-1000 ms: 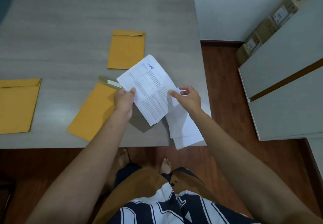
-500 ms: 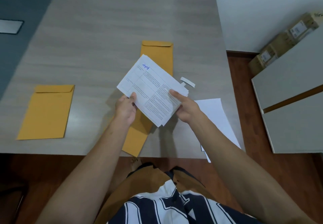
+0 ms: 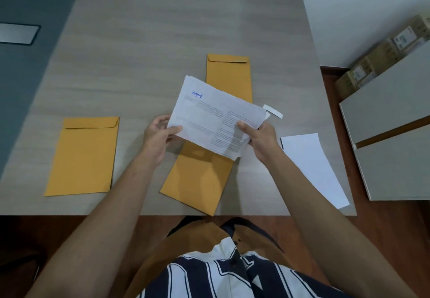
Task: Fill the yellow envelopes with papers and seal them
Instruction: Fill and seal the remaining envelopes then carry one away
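Note:
Both hands hold a small sheaf of printed papers (image 3: 209, 114) above the table. My left hand (image 3: 158, 135) pinches its left edge between thumb and fingers. My right hand (image 3: 260, 137) grips its right edge, thumb on top. Under the papers lies a tilted yellow envelope (image 3: 197, 181), its top end hidden by them. A second yellow envelope (image 3: 229, 77) lies beyond, flap down. A third yellow envelope (image 3: 83, 156) lies at the left, also with its flap down.
A stack of white sheets (image 3: 311, 165) lies at the table's right front corner, overhanging the edge. A small white paper strip (image 3: 273, 111) lies behind the papers. The grey wood table (image 3: 139, 42) stretches ahead. White cabinets (image 3: 391, 135) stand at the right.
The camera has tilted so the table sits lower and nearer in view. My left hand has loosened to a fingertip pinch on the papers' edge. The papers stay held over the tilted envelope.

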A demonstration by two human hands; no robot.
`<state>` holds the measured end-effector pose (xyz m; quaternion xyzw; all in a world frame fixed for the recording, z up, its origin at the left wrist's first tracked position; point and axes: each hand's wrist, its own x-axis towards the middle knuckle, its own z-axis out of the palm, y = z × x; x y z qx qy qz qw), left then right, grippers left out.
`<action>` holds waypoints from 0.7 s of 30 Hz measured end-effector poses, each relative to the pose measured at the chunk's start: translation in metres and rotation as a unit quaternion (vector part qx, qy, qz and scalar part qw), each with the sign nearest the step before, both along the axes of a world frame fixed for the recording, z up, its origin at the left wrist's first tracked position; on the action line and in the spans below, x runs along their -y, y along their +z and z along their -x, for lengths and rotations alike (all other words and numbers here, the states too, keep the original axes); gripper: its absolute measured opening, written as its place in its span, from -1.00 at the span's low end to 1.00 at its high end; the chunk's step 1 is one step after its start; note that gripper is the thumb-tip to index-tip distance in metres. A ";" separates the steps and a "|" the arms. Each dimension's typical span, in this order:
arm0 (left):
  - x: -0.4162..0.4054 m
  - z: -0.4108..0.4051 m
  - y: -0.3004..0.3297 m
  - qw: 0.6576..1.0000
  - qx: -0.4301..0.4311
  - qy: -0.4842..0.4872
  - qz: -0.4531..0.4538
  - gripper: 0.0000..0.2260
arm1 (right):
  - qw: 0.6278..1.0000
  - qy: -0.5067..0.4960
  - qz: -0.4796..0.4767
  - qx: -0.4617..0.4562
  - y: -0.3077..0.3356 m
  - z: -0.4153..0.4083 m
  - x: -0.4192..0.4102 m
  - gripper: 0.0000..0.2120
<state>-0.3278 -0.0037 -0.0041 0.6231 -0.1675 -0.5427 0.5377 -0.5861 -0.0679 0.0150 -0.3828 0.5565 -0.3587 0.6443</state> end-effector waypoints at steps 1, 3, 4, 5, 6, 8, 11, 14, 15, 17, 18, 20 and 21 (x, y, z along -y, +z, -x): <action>0.001 -0.007 0.003 0.997 0.052 -0.048 -0.004 -0.66 | 1.000 0.009 0.018 -0.023 0.000 0.001 0.002 -0.65; 0.003 -0.015 0.007 0.982 0.140 -0.129 -0.009 -0.72 | 0.996 0.029 0.044 -0.067 0.000 0.002 0.002 -0.64; 0.005 -0.016 0.010 0.976 0.160 -0.150 -0.006 -0.75 | 0.994 0.038 0.056 -0.086 0.002 0.002 0.000 -0.64; 0.006 -0.014 0.013 0.973 0.168 -0.160 -0.004 -0.75 | 0.992 0.047 0.065 -0.098 0.003 0.002 -0.002 -0.65; 0.008 -0.012 0.016 0.971 0.174 -0.165 -0.002 -0.74 | 0.991 0.052 0.072 -0.104 0.004 0.002 -0.004 -0.66; 0.009 -0.007 0.018 0.967 0.187 -0.175 0.002 -0.69 | 0.990 0.047 0.082 -0.108 0.007 0.002 -0.008 -0.67; 0.002 0.002 0.009 0.956 0.207 -0.206 0.014 -0.66 | 0.990 0.029 0.074 -0.113 -0.001 0.008 -0.015 -0.74; -0.008 0.014 -0.004 0.956 0.204 -0.211 -0.006 -0.71 | 0.990 0.011 0.049 -0.129 -0.020 0.007 -0.029 -0.72; -0.009 0.018 -0.008 0.962 0.194 -0.192 -0.015 -0.68 | 0.991 -0.001 0.039 -0.131 -0.025 0.006 -0.033 -0.70; -0.010 0.026 -0.011 0.976 0.159 -0.145 -0.029 -0.63 | 0.991 -0.034 0.027 -0.128 -0.027 0.002 -0.037 -0.65; -0.009 0.029 -0.012 0.982 0.140 -0.126 -0.030 -0.61 | 0.991 -0.048 0.016 -0.122 -0.026 0.000 -0.037 -0.64; -0.008 0.033 -0.010 0.986 0.125 -0.107 -0.029 -0.60 | 0.993 -0.053 0.009 -0.104 -0.026 -0.002 -0.036 -0.63; -0.007 0.035 -0.009 0.986 0.128 -0.105 -0.028 -0.62 | 0.994 -0.047 0.011 -0.097 -0.026 -0.002 -0.035 -0.64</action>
